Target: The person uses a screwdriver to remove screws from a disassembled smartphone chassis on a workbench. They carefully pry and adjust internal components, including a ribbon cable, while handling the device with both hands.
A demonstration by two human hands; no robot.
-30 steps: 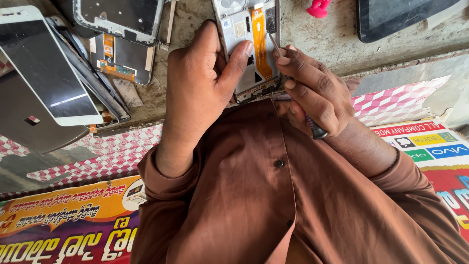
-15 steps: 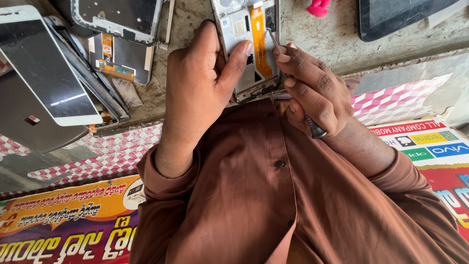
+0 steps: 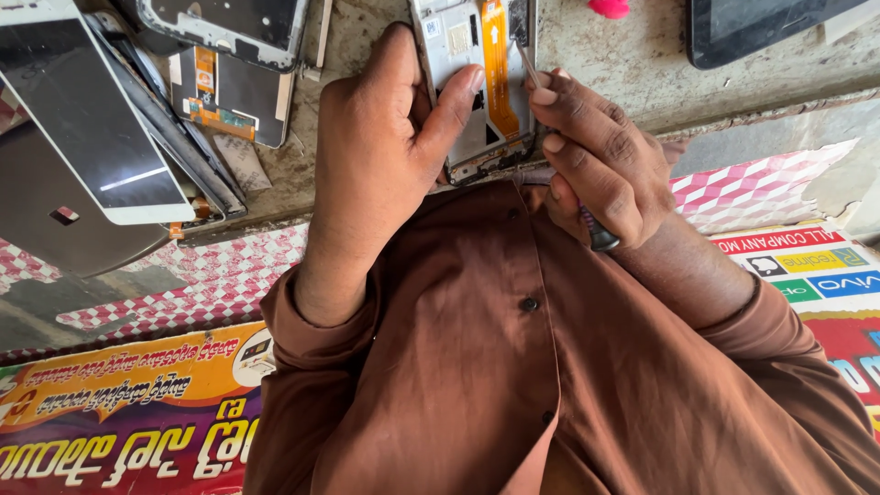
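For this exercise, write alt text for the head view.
The left hand holds an opened phone frame with an orange ribbon cable while the right hand puts a thin screwdriver to it; phone screens lie to one side.

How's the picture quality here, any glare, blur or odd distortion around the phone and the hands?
Head view: soft daylight, no harsh shadows; the opened phone, left hand and right hand are sharp, with no motion blur. A pale streak of glare crosses the white screen at left. The scene appears upside down, with slight wide-angle stretch toward the edges.
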